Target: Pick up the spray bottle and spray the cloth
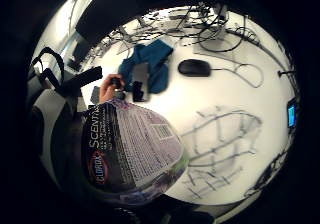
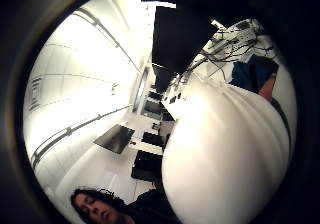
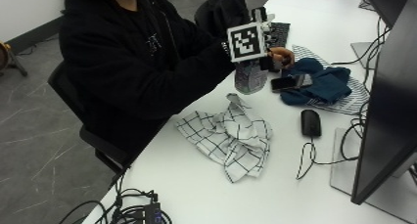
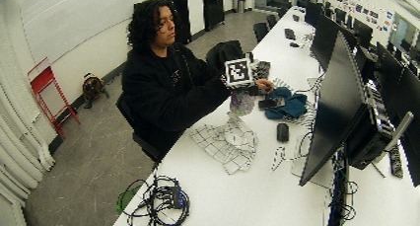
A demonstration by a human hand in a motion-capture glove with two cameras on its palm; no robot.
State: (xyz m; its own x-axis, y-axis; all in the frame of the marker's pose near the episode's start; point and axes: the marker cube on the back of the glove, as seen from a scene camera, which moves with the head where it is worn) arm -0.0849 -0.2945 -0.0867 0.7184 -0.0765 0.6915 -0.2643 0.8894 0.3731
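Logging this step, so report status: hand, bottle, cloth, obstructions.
Right hand grips spray bottle, lifted off the table. Checked cloth crumpled on table below, untouched. Nothing between them; mouse sits beside cloth.

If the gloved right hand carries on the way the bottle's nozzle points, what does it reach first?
Probably the blue cloth and the phone lying on it, just beyond the right hand and its spray bottle. Depth is unclear; the checked cloth lies nearer the person, out of that line.
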